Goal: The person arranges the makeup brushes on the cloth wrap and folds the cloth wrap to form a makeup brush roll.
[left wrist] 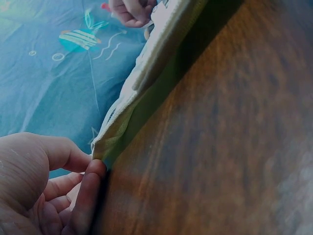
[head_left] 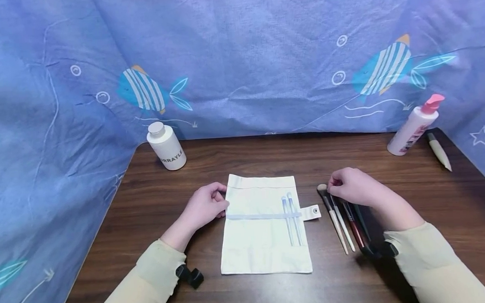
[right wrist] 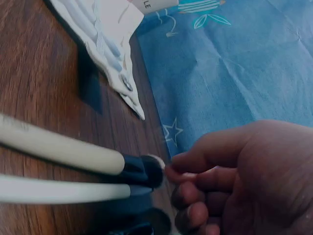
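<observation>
A white cloth brush roll [head_left: 256, 243] lies unrolled on the table, two slim white brushes [head_left: 295, 222] under its elastic band. My left hand [head_left: 206, 202] pinches the roll's left edge between thumb and finger, seen closely in the left wrist view. My right hand [head_left: 355, 186], fingers curled, is at the head end of several makeup brushes on the right. A thick pale-handled brush [right wrist: 63, 149] and a thinner white-handled brush [right wrist: 63, 190] point at its fingertips. Whether those fingers pinch a brush is unclear. Beside them lies a red-handled brush [head_left: 356, 230].
A white bottle [head_left: 167, 147] stands at the back left, and a white pump bottle with a pink top [head_left: 410, 129] at the back right. Near it lies a pale pointed tube-like item [head_left: 439, 153]. A blue fish-print cloth [head_left: 245, 68] hangs behind the table.
</observation>
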{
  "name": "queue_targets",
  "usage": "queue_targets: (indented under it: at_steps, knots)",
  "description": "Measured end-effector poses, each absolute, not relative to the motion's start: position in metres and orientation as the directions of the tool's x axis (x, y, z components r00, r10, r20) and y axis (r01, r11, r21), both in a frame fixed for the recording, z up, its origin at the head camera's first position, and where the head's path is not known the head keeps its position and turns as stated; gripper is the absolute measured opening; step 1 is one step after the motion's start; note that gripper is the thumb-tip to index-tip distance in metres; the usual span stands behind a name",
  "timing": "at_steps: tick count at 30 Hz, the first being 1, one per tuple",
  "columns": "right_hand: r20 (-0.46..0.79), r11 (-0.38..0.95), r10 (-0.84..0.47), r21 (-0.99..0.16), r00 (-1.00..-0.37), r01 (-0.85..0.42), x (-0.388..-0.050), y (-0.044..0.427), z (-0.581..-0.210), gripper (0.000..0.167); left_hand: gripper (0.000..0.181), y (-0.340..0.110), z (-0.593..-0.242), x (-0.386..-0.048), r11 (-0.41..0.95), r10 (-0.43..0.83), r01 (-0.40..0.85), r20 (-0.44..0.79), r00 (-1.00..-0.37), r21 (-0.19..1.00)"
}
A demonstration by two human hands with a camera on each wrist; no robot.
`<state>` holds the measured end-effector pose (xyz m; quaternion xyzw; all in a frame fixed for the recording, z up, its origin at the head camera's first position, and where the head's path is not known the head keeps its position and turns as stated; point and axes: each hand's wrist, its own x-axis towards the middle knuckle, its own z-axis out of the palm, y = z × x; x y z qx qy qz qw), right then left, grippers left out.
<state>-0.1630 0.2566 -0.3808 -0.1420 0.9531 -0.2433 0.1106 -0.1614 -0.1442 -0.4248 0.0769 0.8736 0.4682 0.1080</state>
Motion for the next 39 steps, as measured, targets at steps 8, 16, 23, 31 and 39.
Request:
queue_targets:
  at_steps: [8,16,23,31,39]
  knots:
    - [-0.134,0.876,-0.329,-0.412,-0.935,-0.249,-0.166,0.268,-0.381,0.009,0.032,-0.144,-0.425,-0.162,0.544,0.237,0.03,-0.119,-0.964,0.839]
    - [-0.128,0.872,-0.324,-0.426,-0.937,-0.243,-0.166,0.274,-0.381,0.009,0.031,-0.144,-0.426,-0.162,0.551,0.24,0.035,-0.118,-0.964,0.834]
    - [-0.127,0.882,-0.295,-0.416,-0.947,-0.219,-0.168,0.283,-0.38,0.012,0.03,-0.145,-0.428,-0.164,0.56,0.239,0.041,-0.115,-0.964,0.827]
    - [-0.144,0.873,-0.319,-0.43,-0.937,-0.231,-0.168,0.275,-0.385,0.008,0.03,-0.145,-0.427,-0.164,0.556,0.241,0.045,-0.109,-0.964,0.83]
    - [-0.17,0.891,-0.299,-0.402,-0.939,-0.211,-0.168,0.264,-0.392,0.01,0.03,-0.145,-0.429,-0.164,0.556,0.242,0.047,-0.108,-0.964,0.83]
